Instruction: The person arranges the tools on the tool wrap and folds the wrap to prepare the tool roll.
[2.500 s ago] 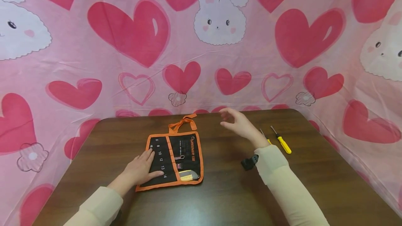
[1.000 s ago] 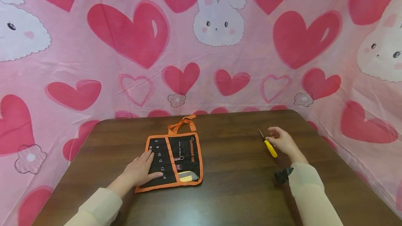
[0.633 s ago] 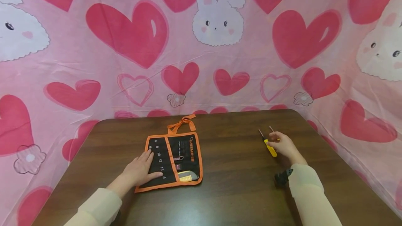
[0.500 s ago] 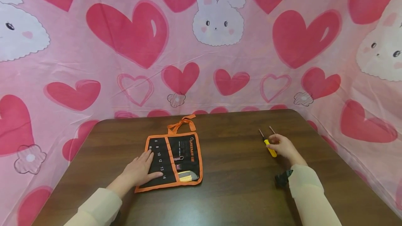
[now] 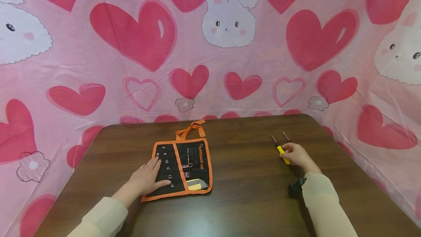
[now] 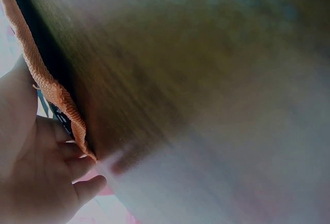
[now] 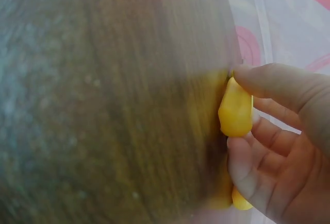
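Observation:
My left hand (image 5: 144,176) lies flat, fingers spread, on the left part of a black tool pouch (image 5: 174,189) with orange edging and printed numbers. The pouch's orange border (image 6: 56,95) runs past that palm in the left wrist view. On the right of the table, my right hand (image 5: 296,154) pinches a screwdriver (image 5: 285,135); its handle is hidden from the head camera, but the yellow handle (image 7: 236,110) shows between thumb and fingers in the right wrist view. Just left of the thumb lies a second yellow screwdriver (image 5: 281,153), tip pointing to the back.
A grey and yellow utility knife (image 5: 196,184) and a small metal tool (image 5: 188,165) sit in the pouch's right pockets. Orange ties (image 5: 192,129) trail behind it. The brown wooden table (image 5: 236,200) ends at a pink heart-patterned cloth (image 5: 243,57).
My right hand has come from the middle back of the table over to the right, its fingers closing on the right-hand screwdriver. My left hand has stayed on the pouch.

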`<control>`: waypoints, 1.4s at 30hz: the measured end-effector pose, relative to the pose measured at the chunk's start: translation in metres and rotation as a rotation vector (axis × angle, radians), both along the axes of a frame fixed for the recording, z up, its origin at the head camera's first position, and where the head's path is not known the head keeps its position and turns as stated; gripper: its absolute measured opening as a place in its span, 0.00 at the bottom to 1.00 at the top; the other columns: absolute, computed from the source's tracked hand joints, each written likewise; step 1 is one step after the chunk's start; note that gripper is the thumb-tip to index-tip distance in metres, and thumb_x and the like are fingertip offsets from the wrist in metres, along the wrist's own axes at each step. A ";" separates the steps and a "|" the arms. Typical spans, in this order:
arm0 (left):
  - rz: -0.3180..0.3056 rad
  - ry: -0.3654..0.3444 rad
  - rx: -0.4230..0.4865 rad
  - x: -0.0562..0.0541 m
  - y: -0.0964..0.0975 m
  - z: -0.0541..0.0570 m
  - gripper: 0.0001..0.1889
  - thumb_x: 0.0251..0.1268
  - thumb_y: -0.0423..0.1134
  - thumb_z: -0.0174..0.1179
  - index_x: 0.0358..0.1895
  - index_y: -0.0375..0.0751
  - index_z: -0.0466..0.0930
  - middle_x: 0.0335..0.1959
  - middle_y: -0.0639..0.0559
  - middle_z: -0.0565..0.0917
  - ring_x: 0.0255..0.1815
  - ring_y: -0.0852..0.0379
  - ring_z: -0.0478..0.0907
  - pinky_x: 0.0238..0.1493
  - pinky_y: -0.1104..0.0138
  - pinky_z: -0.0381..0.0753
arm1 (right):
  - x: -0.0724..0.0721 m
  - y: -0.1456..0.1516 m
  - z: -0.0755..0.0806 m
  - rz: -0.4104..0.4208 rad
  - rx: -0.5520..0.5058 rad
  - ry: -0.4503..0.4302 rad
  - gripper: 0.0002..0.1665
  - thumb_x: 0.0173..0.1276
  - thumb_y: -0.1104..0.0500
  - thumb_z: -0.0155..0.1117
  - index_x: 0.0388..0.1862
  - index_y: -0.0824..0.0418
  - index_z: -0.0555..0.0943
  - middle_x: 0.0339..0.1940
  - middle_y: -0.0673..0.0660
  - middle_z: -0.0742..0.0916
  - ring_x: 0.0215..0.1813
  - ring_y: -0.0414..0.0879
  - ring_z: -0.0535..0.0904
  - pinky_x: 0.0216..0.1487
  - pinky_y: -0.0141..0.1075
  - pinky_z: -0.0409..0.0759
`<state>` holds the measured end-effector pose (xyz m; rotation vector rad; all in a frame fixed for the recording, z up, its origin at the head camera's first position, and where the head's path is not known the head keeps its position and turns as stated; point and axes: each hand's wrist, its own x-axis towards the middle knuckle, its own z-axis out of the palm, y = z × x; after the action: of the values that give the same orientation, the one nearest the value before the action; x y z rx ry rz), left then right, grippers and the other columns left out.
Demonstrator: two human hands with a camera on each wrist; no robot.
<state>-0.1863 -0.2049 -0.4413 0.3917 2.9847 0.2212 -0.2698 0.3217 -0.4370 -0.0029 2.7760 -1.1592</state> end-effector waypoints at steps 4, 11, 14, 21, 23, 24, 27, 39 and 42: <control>0.003 0.000 0.004 0.000 0.000 -0.001 0.52 0.50 0.70 0.55 0.64 0.25 0.61 0.65 0.30 0.60 0.65 0.34 0.57 0.61 0.44 0.58 | -0.001 0.000 0.001 -0.024 -0.003 -0.041 0.24 0.62 0.62 0.63 0.54 0.75 0.70 0.40 0.65 0.75 0.38 0.53 0.74 0.32 0.40 0.81; 0.003 -0.001 0.006 0.000 0.000 -0.002 0.51 0.50 0.70 0.54 0.64 0.25 0.61 0.65 0.30 0.60 0.65 0.34 0.57 0.61 0.44 0.58 | -0.001 0.000 0.003 -0.024 -0.007 -0.048 0.24 0.64 0.63 0.61 0.54 0.76 0.70 0.41 0.67 0.75 0.38 0.54 0.74 0.31 0.40 0.82; 0.002 -0.001 0.009 0.000 0.000 -0.001 0.51 0.50 0.69 0.55 0.64 0.25 0.61 0.65 0.30 0.60 0.65 0.34 0.57 0.61 0.44 0.58 | -0.002 -0.001 0.004 -0.027 -0.013 -0.038 0.23 0.64 0.63 0.60 0.55 0.75 0.70 0.41 0.67 0.76 0.38 0.54 0.74 0.32 0.40 0.82; 0.002 0.004 0.014 0.000 0.001 0.001 0.51 0.50 0.69 0.55 0.64 0.25 0.61 0.66 0.30 0.59 0.65 0.34 0.57 0.60 0.44 0.59 | -0.005 -0.007 0.011 -0.003 -0.023 0.019 0.23 0.65 0.63 0.59 0.55 0.74 0.71 0.40 0.66 0.76 0.36 0.54 0.74 0.32 0.41 0.82; 0.000 0.004 0.014 0.000 0.001 0.000 0.51 0.50 0.69 0.55 0.64 0.25 0.61 0.66 0.30 0.59 0.65 0.34 0.57 0.60 0.44 0.59 | -0.006 -0.010 0.014 -0.002 -0.024 0.040 0.22 0.65 0.64 0.59 0.55 0.74 0.71 0.40 0.66 0.76 0.36 0.53 0.74 0.32 0.41 0.82; 0.000 0.004 0.013 0.000 0.001 0.000 0.51 0.50 0.69 0.55 0.64 0.25 0.61 0.66 0.30 0.59 0.65 0.34 0.57 0.60 0.44 0.59 | -0.006 -0.011 0.015 -0.003 -0.021 0.052 0.22 0.65 0.64 0.58 0.55 0.73 0.71 0.40 0.65 0.76 0.36 0.53 0.74 0.32 0.40 0.82; 0.000 0.003 0.012 0.000 0.001 0.000 0.51 0.50 0.70 0.54 0.64 0.25 0.61 0.66 0.30 0.59 0.65 0.34 0.57 0.60 0.44 0.59 | -0.007 -0.016 0.021 -0.001 -0.007 0.090 0.22 0.65 0.64 0.58 0.56 0.72 0.71 0.41 0.66 0.77 0.36 0.53 0.74 0.31 0.40 0.82; 0.007 0.000 0.012 -0.001 0.001 0.001 0.51 0.50 0.70 0.54 0.64 0.26 0.61 0.66 0.30 0.59 0.65 0.35 0.56 0.61 0.44 0.58 | -0.007 -0.040 0.053 0.074 -0.045 0.174 0.20 0.67 0.61 0.56 0.56 0.69 0.72 0.47 0.66 0.78 0.43 0.55 0.74 0.37 0.43 0.80; 0.006 0.002 0.013 -0.001 0.002 0.001 0.51 0.50 0.69 0.55 0.64 0.25 0.61 0.66 0.30 0.59 0.65 0.35 0.56 0.61 0.44 0.58 | -0.005 -0.047 0.058 0.076 -0.070 0.169 0.21 0.68 0.60 0.55 0.58 0.67 0.72 0.49 0.66 0.77 0.46 0.57 0.73 0.42 0.45 0.79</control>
<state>-0.1868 -0.2031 -0.4404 0.3840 2.9879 0.2416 -0.2746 0.2751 -0.3787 -0.2212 2.8477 -1.2921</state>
